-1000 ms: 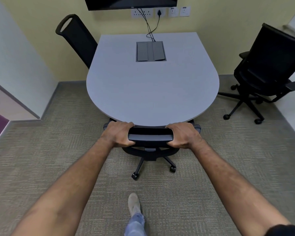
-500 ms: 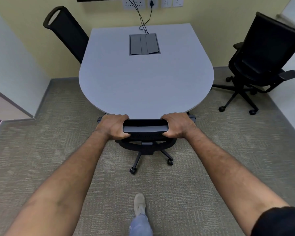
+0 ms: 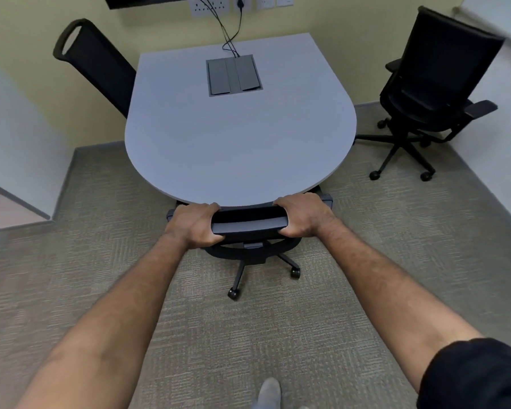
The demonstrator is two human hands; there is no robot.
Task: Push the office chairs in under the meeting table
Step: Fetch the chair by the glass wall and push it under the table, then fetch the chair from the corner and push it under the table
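Observation:
A black office chair (image 3: 250,224) stands at the near rounded end of the grey meeting table (image 3: 236,149), its seat hidden under the tabletop and its backrest top against the edge. My left hand (image 3: 196,224) grips the left end of the backrest top. My right hand (image 3: 303,214) grips the right end. A second black chair (image 3: 101,64) sits tucked against the table's left side. A third black chair (image 3: 434,81) stands apart from the table at the right, turned away near the wall.
A grey cable box (image 3: 233,75) is set into the tabletop, with cables (image 3: 230,33) running up to wall sockets. Walls close in on the left and right. Carpet floor surrounds the table; my shoe (image 3: 269,392) shows at the bottom.
The view has shifted and tilted slightly; the chair stays under the table edge with both hands still gripping the backrest. My foot has moved back toward the bottom of the view.

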